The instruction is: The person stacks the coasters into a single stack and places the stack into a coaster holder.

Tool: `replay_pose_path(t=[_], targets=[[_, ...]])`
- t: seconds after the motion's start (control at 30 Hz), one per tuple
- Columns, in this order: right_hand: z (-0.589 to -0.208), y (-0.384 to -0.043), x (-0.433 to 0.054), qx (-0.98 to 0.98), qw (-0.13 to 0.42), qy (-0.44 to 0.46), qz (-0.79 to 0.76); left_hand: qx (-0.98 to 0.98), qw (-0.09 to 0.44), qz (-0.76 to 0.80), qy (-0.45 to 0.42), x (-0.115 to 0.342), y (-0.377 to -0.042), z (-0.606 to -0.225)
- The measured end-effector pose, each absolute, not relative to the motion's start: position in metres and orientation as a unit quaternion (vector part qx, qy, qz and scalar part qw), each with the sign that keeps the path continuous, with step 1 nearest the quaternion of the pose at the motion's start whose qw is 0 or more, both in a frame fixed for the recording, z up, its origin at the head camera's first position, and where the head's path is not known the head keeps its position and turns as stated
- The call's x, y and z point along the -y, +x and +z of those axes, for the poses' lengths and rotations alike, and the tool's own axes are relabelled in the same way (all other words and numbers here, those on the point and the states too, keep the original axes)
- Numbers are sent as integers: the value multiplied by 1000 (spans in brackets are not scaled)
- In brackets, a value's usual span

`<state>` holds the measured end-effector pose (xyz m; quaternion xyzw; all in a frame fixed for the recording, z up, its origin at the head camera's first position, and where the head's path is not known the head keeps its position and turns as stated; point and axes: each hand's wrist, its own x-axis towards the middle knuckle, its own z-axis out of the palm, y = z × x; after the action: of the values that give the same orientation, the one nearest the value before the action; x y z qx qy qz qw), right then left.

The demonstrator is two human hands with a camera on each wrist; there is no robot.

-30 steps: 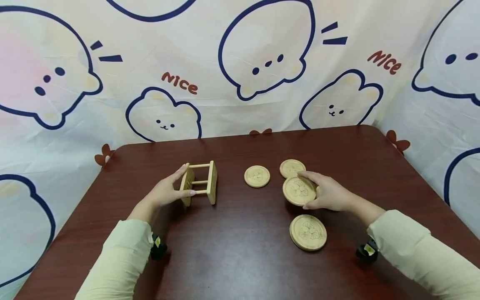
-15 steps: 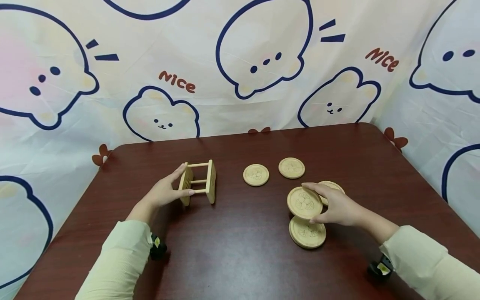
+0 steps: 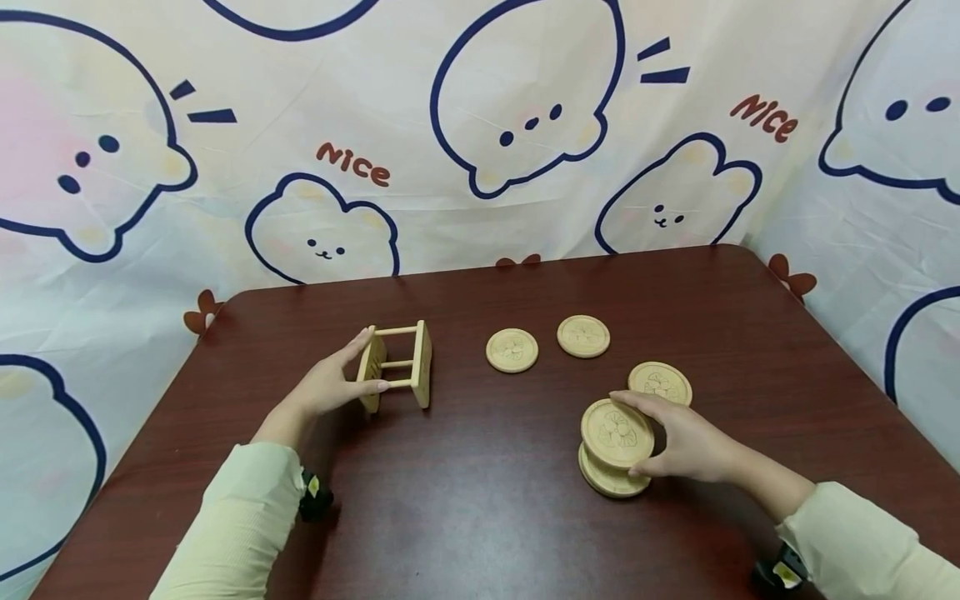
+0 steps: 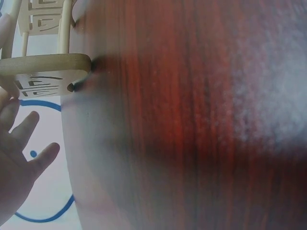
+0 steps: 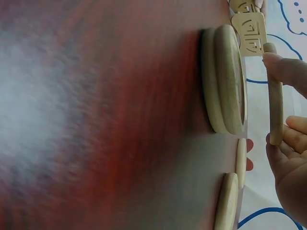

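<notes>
My left hand [image 3: 324, 387] holds a small wooden coaster rack [image 3: 424, 365] by its near side panel, the thumb along a front rod. In the left wrist view, cut-out line patterns show on the rack's panels [image 4: 38, 85], and some fingers [image 4: 43, 160] are spread off it. My right hand [image 3: 693, 443] pinches a round wooden coaster [image 3: 617, 433], engraved with a flower-like design, by its edges. It hangs above two stacked coasters [image 3: 604, 482]; the right wrist view shows a gap between the held coaster [image 5: 275, 105] and the stack [image 5: 229, 81].
One coaster [image 3: 660, 382] lies just behind my right hand. Two more, a left coaster [image 3: 512, 350] and a right coaster [image 3: 583, 336], lie flat farther back. The dark wooden table [image 3: 465, 500] ends at a patterned cloth [image 3: 480, 229] behind.
My right hand has carried the coaster toward me, from near the back right coaster to above the stack. A coaster it was covering now shows. The left hand and rack stay put.
</notes>
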<state>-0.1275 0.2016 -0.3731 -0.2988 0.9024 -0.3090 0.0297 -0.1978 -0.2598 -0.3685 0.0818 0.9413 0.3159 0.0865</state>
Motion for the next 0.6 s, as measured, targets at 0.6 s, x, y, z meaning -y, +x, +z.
replay_pose_path(t=[0.6], targets=[[-385,-115,-205,-895,20,-323,-308,-946,91,299,88,257,-195,-361]])
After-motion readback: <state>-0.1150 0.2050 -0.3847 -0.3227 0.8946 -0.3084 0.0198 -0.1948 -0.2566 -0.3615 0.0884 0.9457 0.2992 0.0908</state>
